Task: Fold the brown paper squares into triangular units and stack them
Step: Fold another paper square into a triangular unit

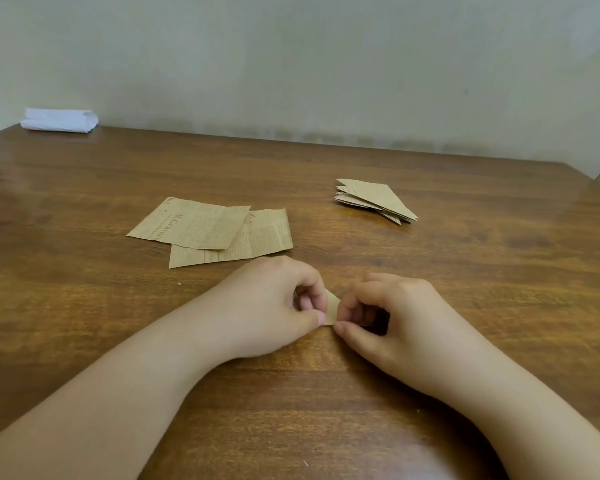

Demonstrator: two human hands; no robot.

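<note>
- Left hand (pixel 274 306) curled near the front middle of the glossy brown wooden bench (pixel 465 306), thumb and forefinger in a narrow grip pinching the left edge of a small folded piece of brown printed paper (pixel 332 308).
- Right hand (pixel 392 317) curled just beside it, fingertips pinching the right edge of the same piece; only a small pointed sliver of paper showing between the two hands, low against the bench.
- Two flat squares of brown printed paper (pixel 215 230) behind the left hand, overlapping, the upper one lying to the left.
- Loose stack of folded brown paper triangles (pixel 374 200) farther back on the right, well apart from the squares.
- White folded cloth or paper (pixel 59 120) at the far left corner, against the pale wall (pixel 326 64).
</note>
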